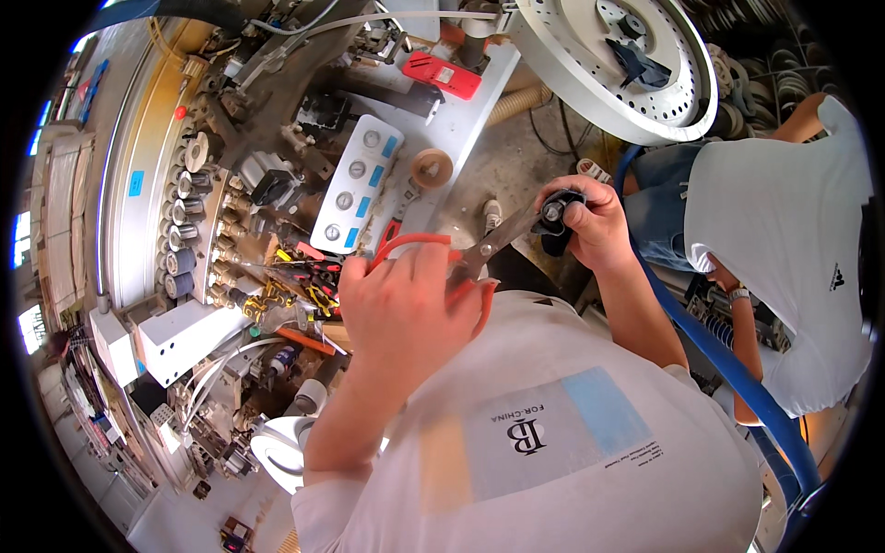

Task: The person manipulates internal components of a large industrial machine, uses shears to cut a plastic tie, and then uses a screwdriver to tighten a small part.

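Note:
My left hand [406,309] is closed around the red-handled scissors [486,249], fingers in the handle loops. The metal blades point away to the right and meet a small black piece [553,214]. That piece has a round, shiny grey centre and a dark flap hanging below; its exact kind I cannot make out. My right hand [595,221] pinches it between thumb and fingers, in front of my chest. Whether the blades cut into the piece or only touch it is hard to tell.
At the left stands a machine with rows of spools [182,235] and a white gauge panel [358,184]. Hand tools [309,281] lie beside my left hand. A brown tape roll [431,169], red box [442,76], white perforated drum [608,64], blue hose [710,336] and co-worker [774,240] surround me.

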`<state>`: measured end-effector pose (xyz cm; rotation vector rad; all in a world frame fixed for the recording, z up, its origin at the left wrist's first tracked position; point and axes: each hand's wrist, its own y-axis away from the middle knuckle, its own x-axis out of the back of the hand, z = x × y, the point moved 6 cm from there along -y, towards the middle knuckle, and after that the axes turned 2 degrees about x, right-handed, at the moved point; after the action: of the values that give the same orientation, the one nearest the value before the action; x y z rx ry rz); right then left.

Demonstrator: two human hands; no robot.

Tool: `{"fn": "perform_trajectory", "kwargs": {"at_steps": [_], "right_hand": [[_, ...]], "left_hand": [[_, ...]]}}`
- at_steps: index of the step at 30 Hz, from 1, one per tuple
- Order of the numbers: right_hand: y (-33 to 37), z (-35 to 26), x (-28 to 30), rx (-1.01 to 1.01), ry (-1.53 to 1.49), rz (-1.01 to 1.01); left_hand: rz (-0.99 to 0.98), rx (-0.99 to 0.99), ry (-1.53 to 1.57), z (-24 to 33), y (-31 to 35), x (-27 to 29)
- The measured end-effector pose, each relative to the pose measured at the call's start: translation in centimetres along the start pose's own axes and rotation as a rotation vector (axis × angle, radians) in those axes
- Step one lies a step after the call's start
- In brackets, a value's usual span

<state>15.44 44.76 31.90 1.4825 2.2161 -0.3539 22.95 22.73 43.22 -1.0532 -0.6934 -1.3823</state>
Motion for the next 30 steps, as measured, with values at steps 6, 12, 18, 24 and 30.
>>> {"fn": "perform_trajectory", "kwargs": {"at_steps": [6,12,18,24,30], "right_hand": [[-0.1,-0.4,0.1,0.042,0.245,0.026],[-0.3,-0.4,0.3,-0.042,0.147,-0.106],[0.2,0.7,0.1,-0.178,-0.095,-0.123],[0.1,1.3,-0.2,-0.227,-0.232,-0.135],[0.0,1.5,-0.3,-0.294,-0.162,-0.144]], "left_hand": [[-0.016,0.032,0.007,0.0,-0.2,0.0],[0.013,-0.081,-0.011,-0.1,-0.6,0.6],[0.041,-0.165,0.044,-0.5,-1.0,0.5],[0.035,-0.165,0.162,-1.4,-0.8,-1.0],[0.103,-0.165,0.223,-2.1,-0.6,-1.5]]}}
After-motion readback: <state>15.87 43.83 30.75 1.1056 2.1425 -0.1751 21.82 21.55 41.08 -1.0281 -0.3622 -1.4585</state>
